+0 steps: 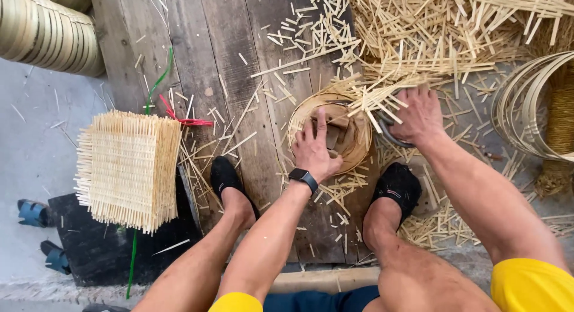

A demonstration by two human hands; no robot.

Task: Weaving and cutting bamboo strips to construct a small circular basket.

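Bamboo hoop [326, 132] pale tan; woven mats [128, 168] straw-yellow, grid weave; shoes [397, 186] black; shorts [529, 285] yellow; floor planks [233, 61] weathered grey-brown.

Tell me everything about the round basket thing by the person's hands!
The round bamboo hoop is a shallow pale ring of thin bent strips, lying flat on the wooden boards between the feet. Loose sticks poke across its right rim. The left hand presses inside it; the right hand grips a dark tool at its right edge.

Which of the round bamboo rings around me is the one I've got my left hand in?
The small round bamboo frame between your feet; your left hand rests inside it. The stacked hoops at right and the stacked frames at top left lie untouched.
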